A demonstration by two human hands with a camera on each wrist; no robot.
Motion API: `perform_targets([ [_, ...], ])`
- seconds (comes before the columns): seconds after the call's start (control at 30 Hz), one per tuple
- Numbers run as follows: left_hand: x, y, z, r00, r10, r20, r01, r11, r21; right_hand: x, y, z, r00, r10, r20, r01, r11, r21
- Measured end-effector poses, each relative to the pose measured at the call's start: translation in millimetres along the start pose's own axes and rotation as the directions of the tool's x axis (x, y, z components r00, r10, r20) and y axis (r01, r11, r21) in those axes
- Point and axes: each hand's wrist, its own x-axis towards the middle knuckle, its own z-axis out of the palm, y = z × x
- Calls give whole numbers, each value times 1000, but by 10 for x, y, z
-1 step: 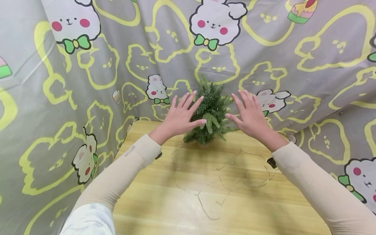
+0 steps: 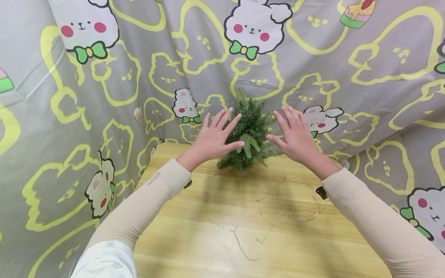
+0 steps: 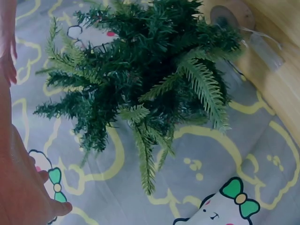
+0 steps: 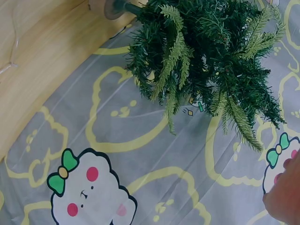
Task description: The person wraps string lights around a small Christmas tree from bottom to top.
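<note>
A small artificial Christmas tree [image 2: 248, 119] stands at the far side of the wooden table [image 2: 194, 251], with dark green needles and some lighter sprigs. Its round wooden base [image 3: 241, 16] shows in the left wrist view. My left hand [image 2: 213, 141] is raised at the tree's left side, fingers spread, and overlaps its branches in the head view. To the right of the tree my right hand [image 2: 297, 139] is held up likewise, palm toward the branches. Neither hand holds anything. A thin, pale wire string [image 2: 232, 229] lies in loose loops on the tabletop, nearer than the tree.
A grey curtain [image 2: 205, 85] with yellow outlines and white rabbit faces hangs behind the table and along its sides. Close to the tree's base lies a small clear piece [image 3: 267, 51] with a thin wire by it.
</note>
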Motion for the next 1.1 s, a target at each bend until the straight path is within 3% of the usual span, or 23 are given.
perform_targets([
  [0.33,-38,21,22,999,22,-29,-22,1000,10,-33,-9,34,1000,-3,-27,4,1000,24],
  [0.6,-194,-18,25,999,19,-50,-18,1000,9,-158,-28,49,999,22,-23,-20,998,56],
  [0.77,-313,-47,38,999,13,-52,-15,999,-35,-244,-42,63,999,16,-45,-13,998,57],
  [1.1,-568,-87,161,999,-8,-36,6,998,-66,-497,-29,115,998,23,-51,-19,997,76],
])
